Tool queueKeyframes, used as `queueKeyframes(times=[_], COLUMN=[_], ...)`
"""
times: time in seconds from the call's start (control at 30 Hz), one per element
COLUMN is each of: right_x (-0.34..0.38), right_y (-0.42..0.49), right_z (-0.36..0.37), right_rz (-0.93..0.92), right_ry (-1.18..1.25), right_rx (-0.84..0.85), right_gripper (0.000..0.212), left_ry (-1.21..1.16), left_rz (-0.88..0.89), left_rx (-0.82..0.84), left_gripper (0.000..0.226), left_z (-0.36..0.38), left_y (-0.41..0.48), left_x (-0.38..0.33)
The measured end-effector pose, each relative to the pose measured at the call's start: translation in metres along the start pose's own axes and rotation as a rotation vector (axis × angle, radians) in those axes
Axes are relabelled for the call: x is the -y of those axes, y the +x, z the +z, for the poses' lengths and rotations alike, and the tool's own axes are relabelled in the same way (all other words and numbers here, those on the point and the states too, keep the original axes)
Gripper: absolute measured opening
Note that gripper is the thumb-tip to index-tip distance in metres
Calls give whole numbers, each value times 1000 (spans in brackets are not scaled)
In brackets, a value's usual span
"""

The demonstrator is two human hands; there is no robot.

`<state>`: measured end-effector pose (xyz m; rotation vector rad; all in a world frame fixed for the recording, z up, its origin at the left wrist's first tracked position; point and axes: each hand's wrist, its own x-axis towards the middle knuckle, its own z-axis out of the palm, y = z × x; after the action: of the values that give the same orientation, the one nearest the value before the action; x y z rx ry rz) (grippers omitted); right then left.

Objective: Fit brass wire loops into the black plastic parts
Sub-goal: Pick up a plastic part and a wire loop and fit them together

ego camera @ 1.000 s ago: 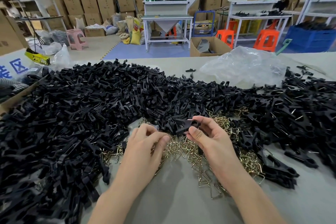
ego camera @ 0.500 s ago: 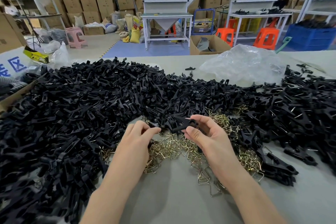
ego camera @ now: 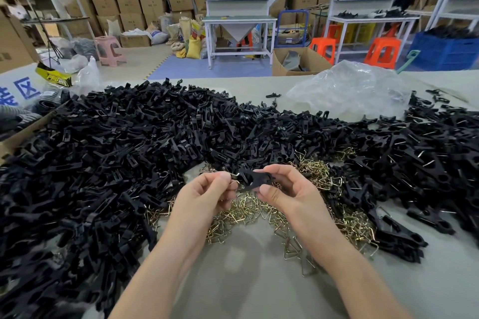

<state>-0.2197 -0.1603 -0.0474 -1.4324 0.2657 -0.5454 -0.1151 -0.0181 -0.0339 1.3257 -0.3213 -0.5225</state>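
As left hand pinches loop, right hand black part, crate holds parts.

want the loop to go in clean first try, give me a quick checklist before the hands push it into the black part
1. Part grip: right hand pinches the black part: ok.
2. Loop grip: left hand pinches a wire loop: ok.
3. Loop end brought up to the part's left end: ok.
4. Loop end lined up with its slot: cannot tell, too small.
5. Part held above the loop pile, not snagged in it: ok.
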Motion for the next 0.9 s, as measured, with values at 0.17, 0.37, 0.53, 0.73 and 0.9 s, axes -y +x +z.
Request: queueKeyframes(times=[0.17, 0.37, 0.53, 0.73, 0.9], right_x=[-2, 0, -1, -4, -3], right_y=[-2, -2, -2, -2, -5], right_z=[2, 2, 2, 0, -1], right_rz=[4, 7, -8, 4, 94], right_ry=[-12, -8, -1, 95, 77], right_rx=[32, 31, 21, 157, 252], right_gripper=[32, 27, 25, 27, 36], left_ry=[105, 100, -18, -101, -108], left_rz=[2, 22, -58, -134, -191], left_rx=[13, 10, 134, 396, 512], left_gripper=[16, 17, 14, 29, 49], left_z=[6, 7, 11, 5, 18], left_y=[-4, -6, -7, -8, -13], left_x=[5, 7, 5, 0, 12])
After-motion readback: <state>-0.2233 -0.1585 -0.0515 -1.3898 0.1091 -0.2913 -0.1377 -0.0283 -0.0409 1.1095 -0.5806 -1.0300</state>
